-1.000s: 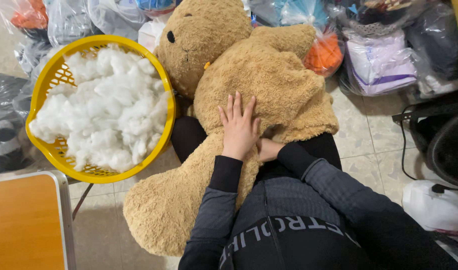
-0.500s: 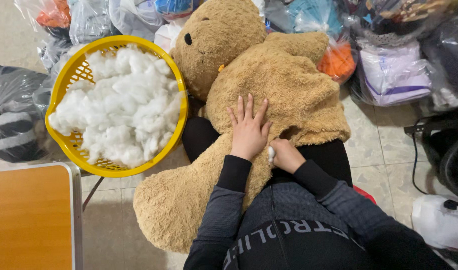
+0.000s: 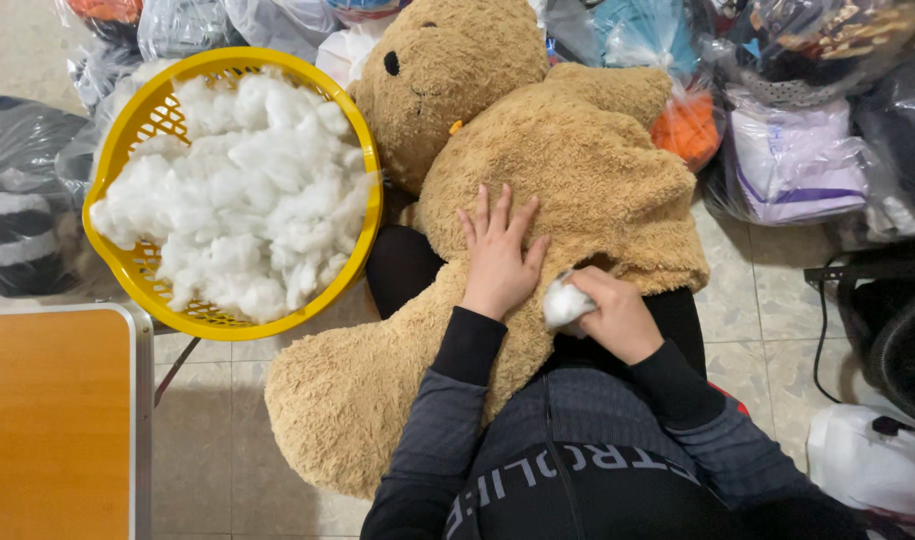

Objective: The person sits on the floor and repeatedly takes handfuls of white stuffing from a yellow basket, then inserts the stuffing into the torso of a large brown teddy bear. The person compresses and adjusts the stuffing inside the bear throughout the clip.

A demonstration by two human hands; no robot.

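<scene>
A large tan plush bear (image 3: 568, 160) lies across my lap, its head toward the top of the view. My left hand (image 3: 500, 252) rests flat on the bear's body with its fingers spread. My right hand (image 3: 610, 313) sits at the bear's lower edge, closed around a small wad of white stuffing (image 3: 565, 303). A round yellow basket (image 3: 138, 275) heaped with white stuffing (image 3: 240, 190) stands on the floor to the left of the bear's head.
Clear plastic bags of fabric and coloured goods (image 3: 793, 150) are piled along the top and right. Dark bags (image 3: 23, 210) lie at far left. A wooden tabletop with a metal edge (image 3: 58, 420) fills the lower left. A black object with a cable (image 3: 893, 330) sits on the tiled floor at right.
My right hand has come out from under the bear's edge, drawing a wad of white stuffing with it. My left hand stays flat on the bear. The view has shifted slightly.
</scene>
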